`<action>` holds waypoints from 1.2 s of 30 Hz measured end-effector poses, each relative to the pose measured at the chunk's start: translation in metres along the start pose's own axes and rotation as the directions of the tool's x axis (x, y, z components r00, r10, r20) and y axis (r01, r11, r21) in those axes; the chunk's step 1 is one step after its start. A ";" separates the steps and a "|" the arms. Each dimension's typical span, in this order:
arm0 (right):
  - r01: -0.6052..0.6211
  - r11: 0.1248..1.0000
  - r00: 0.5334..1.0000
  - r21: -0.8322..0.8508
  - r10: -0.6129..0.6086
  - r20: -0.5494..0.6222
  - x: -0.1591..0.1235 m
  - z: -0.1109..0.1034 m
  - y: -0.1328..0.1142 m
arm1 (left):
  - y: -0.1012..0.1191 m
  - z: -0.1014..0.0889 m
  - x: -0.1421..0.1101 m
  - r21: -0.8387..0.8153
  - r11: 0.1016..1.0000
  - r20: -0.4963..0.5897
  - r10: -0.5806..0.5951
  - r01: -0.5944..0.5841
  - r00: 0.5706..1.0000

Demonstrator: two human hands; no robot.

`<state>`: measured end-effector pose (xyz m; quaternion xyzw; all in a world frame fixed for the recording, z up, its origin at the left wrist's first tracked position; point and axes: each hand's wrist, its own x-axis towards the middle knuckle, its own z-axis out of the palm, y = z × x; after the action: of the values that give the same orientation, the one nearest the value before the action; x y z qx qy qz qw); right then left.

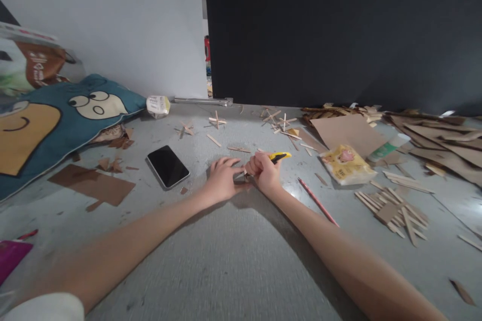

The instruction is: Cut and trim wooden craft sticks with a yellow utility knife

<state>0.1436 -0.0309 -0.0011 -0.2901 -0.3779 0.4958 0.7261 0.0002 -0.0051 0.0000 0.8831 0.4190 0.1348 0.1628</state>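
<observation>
My right hand (266,171) is closed around a yellow utility knife (280,156), its rear end sticking out past the fist to the right. The blade end points down toward my left hand and is mostly hidden by the fingers. My left hand (223,179) rests low on the grey table, with thumb and forefinger on either side of a small piece (239,176) too covered to name. Both hands nearly meet there. Just beyond them lies a flat wooden stick (239,149).
Left of my hands lie a smartphone (167,166), brown cardboard (92,184) and a blue cushion (94,103). A red pencil (318,202), a yellow tissue pack (347,164), a glue stick (389,147) and piled wooden sticks (395,210) lie right. Crossed sticks (217,120) stand behind.
</observation>
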 end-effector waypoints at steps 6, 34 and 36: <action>0.002 1.000 1.000 0.000 -0.002 -0.026 0.002 0.000 -0.001 | -0.012 -0.010 0.013 -0.056 0.996 0.130 0.082 -0.075 0.988; 0.058 0.998 0.989 -0.013 -0.060 -0.132 0.006 -0.001 0.004 | 0.000 0.005 0.011 -0.110 0.994 0.036 -0.005 0.009 0.999; 0.058 0.998 0.989 -0.010 -0.059 -0.135 0.007 -0.003 0.004 | -0.007 -0.001 0.015 -0.121 0.992 0.068 0.042 -0.033 0.997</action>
<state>0.1462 -0.0228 -0.0039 -0.3139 -0.3378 0.4524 0.7634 0.0038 0.0109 -0.0009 0.8836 0.3874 0.1317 0.2276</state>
